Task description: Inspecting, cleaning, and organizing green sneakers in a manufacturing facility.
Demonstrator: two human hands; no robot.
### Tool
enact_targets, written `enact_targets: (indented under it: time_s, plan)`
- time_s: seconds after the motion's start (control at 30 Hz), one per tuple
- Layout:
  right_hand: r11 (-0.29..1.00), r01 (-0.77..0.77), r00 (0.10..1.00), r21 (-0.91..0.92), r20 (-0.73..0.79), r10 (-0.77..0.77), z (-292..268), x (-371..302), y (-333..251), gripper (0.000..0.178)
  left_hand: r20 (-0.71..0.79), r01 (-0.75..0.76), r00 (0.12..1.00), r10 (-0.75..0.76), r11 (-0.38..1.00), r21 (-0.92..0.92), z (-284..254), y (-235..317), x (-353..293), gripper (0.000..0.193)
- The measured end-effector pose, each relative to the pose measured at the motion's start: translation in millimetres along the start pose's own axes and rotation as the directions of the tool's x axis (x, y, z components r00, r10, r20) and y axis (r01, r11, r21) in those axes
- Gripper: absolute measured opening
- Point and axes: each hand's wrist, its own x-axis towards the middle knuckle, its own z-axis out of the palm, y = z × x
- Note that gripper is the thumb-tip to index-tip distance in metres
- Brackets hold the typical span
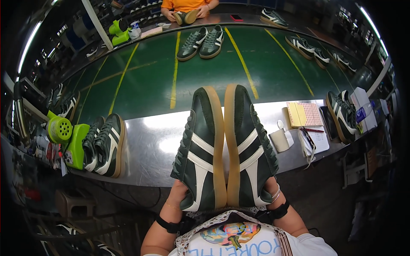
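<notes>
Two dark green sneakers with cream stripes and gum soles stand before me side by side, toes pointing away and soles facing each other. My left hand (178,190) holds the left sneaker (200,147) at its heel opening. On the other side, my right hand (271,186) holds the right sneaker (249,147) the same way. Most of the fingers are hidden by the shoes. The two soles touch or nearly touch along their length.
Below the sneakers is a steel table (153,160), bordering a green belt (145,91) with yellow lines. A sneaker pair (112,147) and lime-green device (77,147) stand left; a white roll (279,141), notepads (315,143) and more sneakers (341,115) right. A person in orange (188,5) handles shoes opposite.
</notes>
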Motion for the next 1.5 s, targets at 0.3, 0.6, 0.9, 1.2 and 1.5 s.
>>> enact_targets:
  time_s: [0.3, 0.6, 0.9, 1.2, 1.5]
  plan:
    - [0.918, 0.061, 0.966, -0.391, 0.254, 0.044, -17, 9, -15, 0.043, 0.008, -0.054, 0.980, 0.197, 0.231, 0.971, 45, 73, 15, 0.066]
    - [0.433, -0.044, 0.991, -0.901, 0.015, 0.132, 12, 12, -133, 0.034, 0.322, -0.344, 0.934, 0.155, 0.633, 0.694, 114, 79, 57, 0.110]
    - [-0.335, -0.472, 0.815, -0.816, -0.259, -0.518, -30, 42, -169, 0.039, 0.433, -0.443, 0.896, 0.095, 0.217, 0.870, 107, 72, 61, 0.105]
    - [0.048, 0.344, 0.822, -0.938, 0.276, -0.499, 109, -3, -86, 0.020, 0.388, -0.420, 0.903, 0.183, 0.191, 0.887, 92, 55, 58, 0.117]
    - [-0.317, 0.396, 0.711, -0.862, 0.506, -0.488, 130, 10, -33, 0.018, 0.403, -0.440, 0.896, 0.189, 0.250, 0.862, 91, 50, 59, 0.119]
